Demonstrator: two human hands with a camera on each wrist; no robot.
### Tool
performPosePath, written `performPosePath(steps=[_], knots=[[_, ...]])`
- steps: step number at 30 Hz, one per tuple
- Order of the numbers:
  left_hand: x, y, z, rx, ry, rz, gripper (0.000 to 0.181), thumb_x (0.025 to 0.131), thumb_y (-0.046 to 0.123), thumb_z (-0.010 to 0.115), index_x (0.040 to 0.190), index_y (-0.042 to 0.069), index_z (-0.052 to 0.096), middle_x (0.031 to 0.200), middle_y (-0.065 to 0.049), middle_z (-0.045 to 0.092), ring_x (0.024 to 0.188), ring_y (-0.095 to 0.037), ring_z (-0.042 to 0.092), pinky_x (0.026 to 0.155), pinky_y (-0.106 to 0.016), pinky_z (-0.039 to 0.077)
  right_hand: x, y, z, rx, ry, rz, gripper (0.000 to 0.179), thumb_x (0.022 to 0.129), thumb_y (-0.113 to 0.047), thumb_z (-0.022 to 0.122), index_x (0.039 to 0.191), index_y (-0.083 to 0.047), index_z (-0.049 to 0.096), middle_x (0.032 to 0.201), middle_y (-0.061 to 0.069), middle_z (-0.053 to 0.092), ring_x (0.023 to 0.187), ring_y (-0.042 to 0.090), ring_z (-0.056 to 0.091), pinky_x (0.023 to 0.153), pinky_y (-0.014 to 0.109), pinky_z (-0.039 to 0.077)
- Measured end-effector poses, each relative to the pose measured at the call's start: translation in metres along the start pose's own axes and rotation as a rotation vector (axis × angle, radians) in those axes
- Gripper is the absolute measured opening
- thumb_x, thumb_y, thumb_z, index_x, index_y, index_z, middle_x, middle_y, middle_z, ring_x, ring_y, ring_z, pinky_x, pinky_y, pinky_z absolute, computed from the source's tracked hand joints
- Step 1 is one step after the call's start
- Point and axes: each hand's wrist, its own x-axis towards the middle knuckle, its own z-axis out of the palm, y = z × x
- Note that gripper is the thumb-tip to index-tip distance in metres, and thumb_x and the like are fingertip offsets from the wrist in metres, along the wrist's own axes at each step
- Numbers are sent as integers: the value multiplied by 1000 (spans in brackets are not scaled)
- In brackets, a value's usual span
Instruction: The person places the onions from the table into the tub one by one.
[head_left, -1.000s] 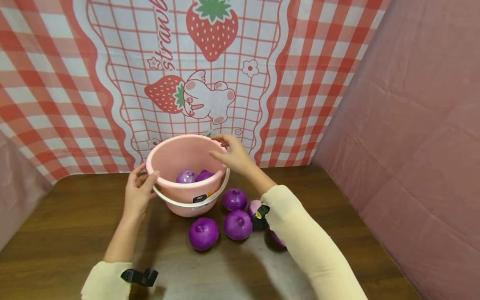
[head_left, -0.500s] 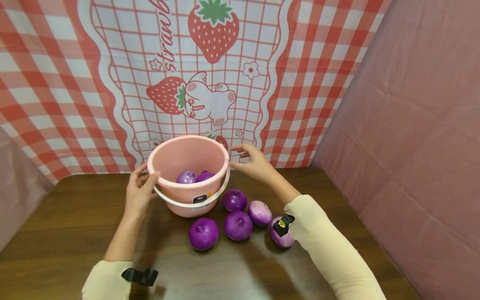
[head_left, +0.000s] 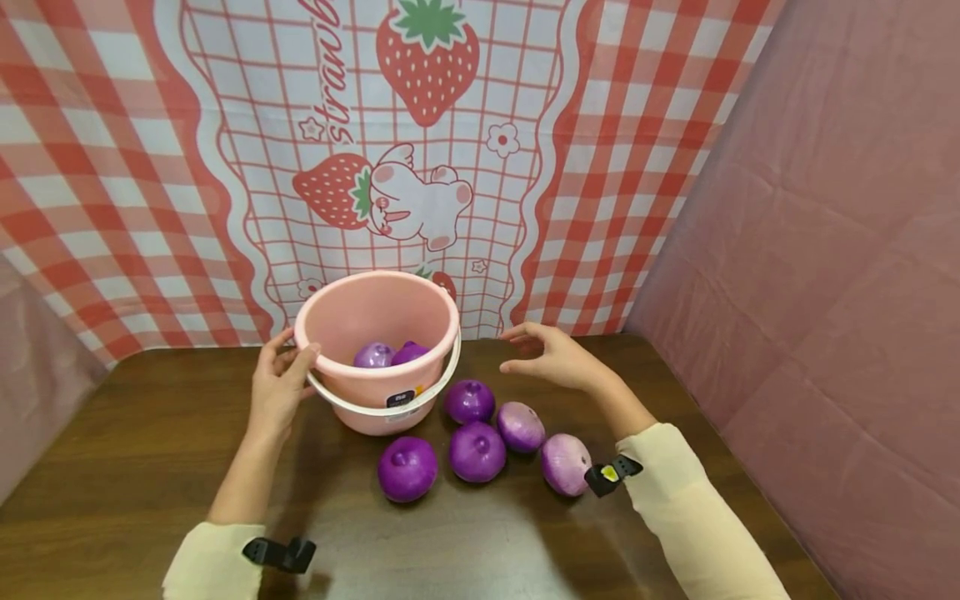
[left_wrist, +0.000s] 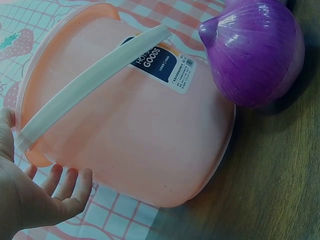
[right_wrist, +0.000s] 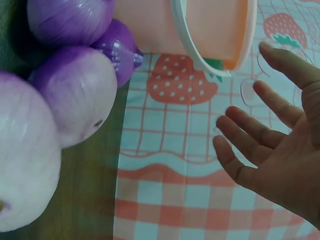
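Note:
A pink bucket (head_left: 367, 383) with a white handle (head_left: 390, 410) stands at the back of the table, two purple onions (head_left: 373, 355) visible inside. My left hand (head_left: 277, 387) holds its left rim, thumb over the edge and fingers along the outer wall. To the right of the bucket my right hand (head_left: 551, 358) hovers with nothing in it, fingers spread in the right wrist view. Below it lie several onions: a dark purple one (head_left: 469, 402) by the bucket, another (head_left: 477, 452) nearer, a paler one (head_left: 521, 427), and the palest (head_left: 566, 464) near the right wrist strap.
One more purple onion (head_left: 407, 469) lies in front of the bucket on the brown wooden table (head_left: 135, 467). Behind hangs a red-and-white checked strawberry cloth (head_left: 645, 167). A pink cloth (head_left: 847, 275) borders the right side.
My right hand has left the bucket's right rim and moved right and toward me, uncovering the pale onions. The left hand and the bucket stay almost where they were.

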Motion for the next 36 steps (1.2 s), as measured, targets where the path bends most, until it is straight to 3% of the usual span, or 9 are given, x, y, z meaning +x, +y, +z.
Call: performPosePath(steps=[6, 19, 28, 32, 36], knots=[[0, 1, -1, 6, -7, -1, 59, 90, 26, 60, 142, 12, 34, 94, 11, 52, 74, 5, 56, 59, -14, 54, -20, 17, -6, -18, -37, 23, 47, 79, -34, 74, 119, -16, 58, 123, 7, 60, 120, 29, 52, 99, 46, 45], [1, -1, -1, 4, -4, -1, 58, 90, 25, 60, 141, 12, 35, 96, 9, 52, 74, 5, 56, 59, -14, 54, -54, 59, -7, 53, -112, 84, 44, 80, -28, 74, 117, -10, 59, 121, 11, 60, 113, 32, 56, 94, 41, 51], [2, -1, -2, 6, 0, 3, 59, 90, 26, 61, 142, 13, 35, 94, 12, 53, 74, 5, 56, 59, -14, 54, -68, 86, -1, 139, -208, 127, 48, 81, -25, 73, 120, -2, 56, 123, 25, 55, 114, 41, 52, 91, 42, 53], [2, -1, -1, 10, 0, 4, 58, 90, 26, 61, 141, 13, 35, 93, 12, 53, 74, 5, 56, 58, -14, 54, -71, 96, 2, 152, -250, 140, 52, 81, -25, 74, 121, 2, 54, 122, 25, 56, 112, 37, 54, 92, 43, 52], [1, -1, -1, 13, 1, 6, 57, 90, 25, 60, 141, 13, 36, 91, 13, 53, 73, 5, 56, 58, -14, 54, -72, 103, 7, 169, -275, 166, 54, 79, -25, 75, 121, 2, 54, 118, 21, 58, 107, 28, 56, 86, 37, 53]])
